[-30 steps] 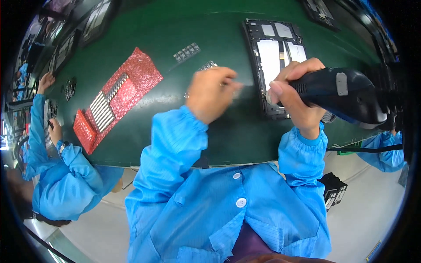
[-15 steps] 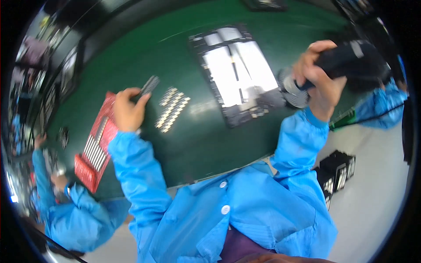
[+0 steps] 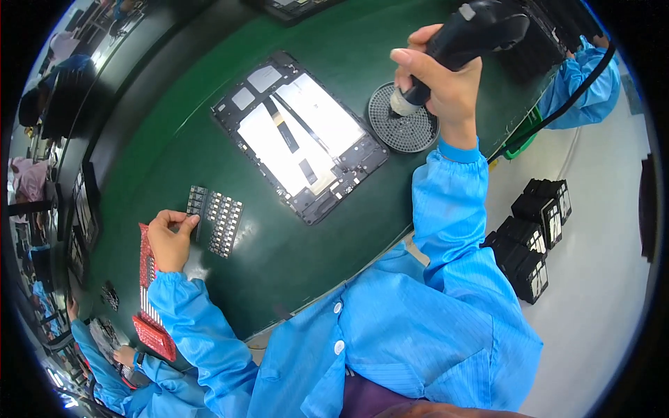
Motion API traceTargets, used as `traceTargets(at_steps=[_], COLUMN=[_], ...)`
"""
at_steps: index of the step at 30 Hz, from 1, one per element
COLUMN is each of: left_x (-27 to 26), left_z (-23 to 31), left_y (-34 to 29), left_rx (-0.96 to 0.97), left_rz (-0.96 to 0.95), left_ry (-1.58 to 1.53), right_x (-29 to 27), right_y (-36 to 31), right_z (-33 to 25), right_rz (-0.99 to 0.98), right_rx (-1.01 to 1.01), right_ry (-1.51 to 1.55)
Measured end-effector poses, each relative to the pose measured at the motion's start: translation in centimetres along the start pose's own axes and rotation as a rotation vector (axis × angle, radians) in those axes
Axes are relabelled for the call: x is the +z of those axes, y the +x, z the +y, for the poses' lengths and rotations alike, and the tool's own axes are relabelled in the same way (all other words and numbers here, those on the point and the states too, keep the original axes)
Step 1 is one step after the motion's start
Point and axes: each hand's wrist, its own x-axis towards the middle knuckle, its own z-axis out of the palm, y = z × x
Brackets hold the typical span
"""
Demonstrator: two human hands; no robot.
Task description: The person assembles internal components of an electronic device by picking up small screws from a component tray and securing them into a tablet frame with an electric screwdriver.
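Observation:
My left hand [image 3: 171, 242] has thumb and fingers pinched on the near end of a dark strip of small parts [image 3: 198, 202]. Right beside it lie several similar strips with pale rectangles [image 3: 226, 223]. My right hand [image 3: 453, 87] is wrapped round a black handheld power tool [image 3: 474, 31], held tilted. Pale tape covers the tool's lower end, which is over a round grey perforated disc [image 3: 411, 136]; whether the tip touches it I cannot tell. Between my hands lies an opened tablet housing [image 3: 331, 143] with white battery panels and a ribbon cable.
Red bubble wrap [image 3: 155, 338] with metallic strips is left of my left hand. A co-worker's hands [image 3: 125, 355] are at the lower left; another person's blue sleeve [image 3: 582, 83] shows at the upper right. Black boxes [image 3: 529, 272] stand on the floor. A black cable [image 3: 557, 115] hangs at the right.
My view has swung, shifting the whole scene. The dark strip, earlier raised in my left hand, is now beside the other strips. My right hand still grips the tool, now above the disc.

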Motion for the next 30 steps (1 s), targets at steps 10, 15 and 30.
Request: traceTargets(at_steps=[10,15,30], left_x=[-0.4,-0.3,-0.3], left_z=[1.3,-0.3,-0.3], left_y=[0.7,0.9,1.0], left_rx=[-0.063,-0.129,-0.168], left_rz=[-0.078,-0.154,-0.218], left_ry=[0.043,-0.09,-0.238], right_x=[1.1,1.3,2.0], right_y=[0.2,0.3,0.2], right_z=[0.9,1.1,0.7], right_rz=[-0.06,-0.095,-0.066], right_rx=[-0.001,0.029,0.121], right_ry=[-0.003,-0.046,-0.066])
